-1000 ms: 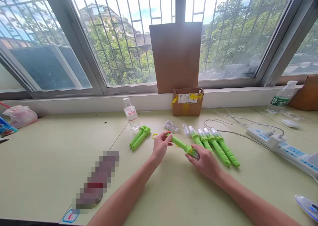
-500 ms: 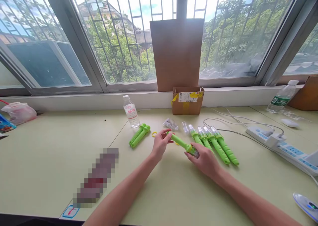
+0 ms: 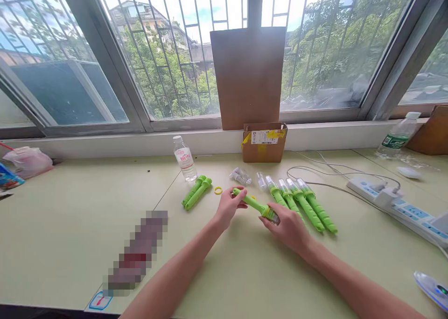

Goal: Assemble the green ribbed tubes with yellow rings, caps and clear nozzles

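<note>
Windows [image 3: 171, 71] back the pale green table [image 3: 77, 193]. Leftward, a blue-edged tag [image 3: 101, 301] bears a red mark; then a clear bottle [image 3: 185, 162] with red lettering (too blurred to read remotely). My left hand [image 3: 229, 207] pinches one end of a green tube [image 3: 254, 202] over the table; behind, label and contents of the cardboard box [image 3: 262, 153] escape me. My right hand [image 3: 289, 225] grips the tube's ribbed end. Far right: a green-labelled bottle [image 3: 397, 140].

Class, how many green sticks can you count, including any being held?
7: one green stick held between the left hand and right hand; two sticks lying near the pink-labelled bottle; four clear-topped sticks beside the right hand. The hands could hide others.
</note>
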{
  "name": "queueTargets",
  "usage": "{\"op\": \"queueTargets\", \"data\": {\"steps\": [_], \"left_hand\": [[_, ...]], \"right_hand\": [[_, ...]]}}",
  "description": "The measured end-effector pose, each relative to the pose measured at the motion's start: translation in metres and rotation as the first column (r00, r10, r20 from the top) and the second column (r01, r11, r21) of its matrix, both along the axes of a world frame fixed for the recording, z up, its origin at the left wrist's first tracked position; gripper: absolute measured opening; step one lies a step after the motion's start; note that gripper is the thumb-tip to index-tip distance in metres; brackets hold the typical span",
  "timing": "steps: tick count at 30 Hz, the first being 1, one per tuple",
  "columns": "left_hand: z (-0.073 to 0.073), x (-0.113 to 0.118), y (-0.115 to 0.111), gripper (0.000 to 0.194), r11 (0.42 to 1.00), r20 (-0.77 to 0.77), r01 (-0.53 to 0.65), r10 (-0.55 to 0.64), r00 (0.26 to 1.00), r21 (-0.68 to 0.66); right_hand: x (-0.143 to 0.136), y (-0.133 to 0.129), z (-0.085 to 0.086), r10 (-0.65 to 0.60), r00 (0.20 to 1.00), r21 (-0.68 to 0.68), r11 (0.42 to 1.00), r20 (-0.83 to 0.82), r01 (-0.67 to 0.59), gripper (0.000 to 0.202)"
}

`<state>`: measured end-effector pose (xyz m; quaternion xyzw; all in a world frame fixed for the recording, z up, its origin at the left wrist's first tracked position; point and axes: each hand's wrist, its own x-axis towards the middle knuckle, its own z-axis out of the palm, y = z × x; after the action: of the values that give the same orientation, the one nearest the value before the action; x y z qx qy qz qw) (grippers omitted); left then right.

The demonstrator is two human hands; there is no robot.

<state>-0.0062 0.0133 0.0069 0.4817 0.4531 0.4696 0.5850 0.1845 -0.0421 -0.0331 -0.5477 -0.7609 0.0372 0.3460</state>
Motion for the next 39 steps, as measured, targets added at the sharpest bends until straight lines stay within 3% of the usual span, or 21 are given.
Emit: {"op": "queueTargets", "data": {"steps": [24,32,39], "left_hand": [[-0.0033,-0.0058,0.003,0.045,0.982,0.148,0.181,-0.186,0.971,0.049],[-0.0009,-0.0012,-0.0007,0.035,0.996,-0.03,0.094,-0.094,0.995,0.008],[-0.0028,-0.0009,-0.0011,0.044,0.991,-0.114,0.131,-0.135,0.984,-0.04]], "right_hand": [[-0.0028,-0.0034,0.0081,-0.012,1.0,-0.121,0.993,-0.026,0.009,0.022],[-0.0039,-0.0023,0.0054,-0.017,0.999,-0.112,0.994,-0.044,0.012,0.021],[-0.0022,-0.0021,0.0044,-0.018,1.0,-0.115,0.993,-0.014,0.016,0.02]]}}
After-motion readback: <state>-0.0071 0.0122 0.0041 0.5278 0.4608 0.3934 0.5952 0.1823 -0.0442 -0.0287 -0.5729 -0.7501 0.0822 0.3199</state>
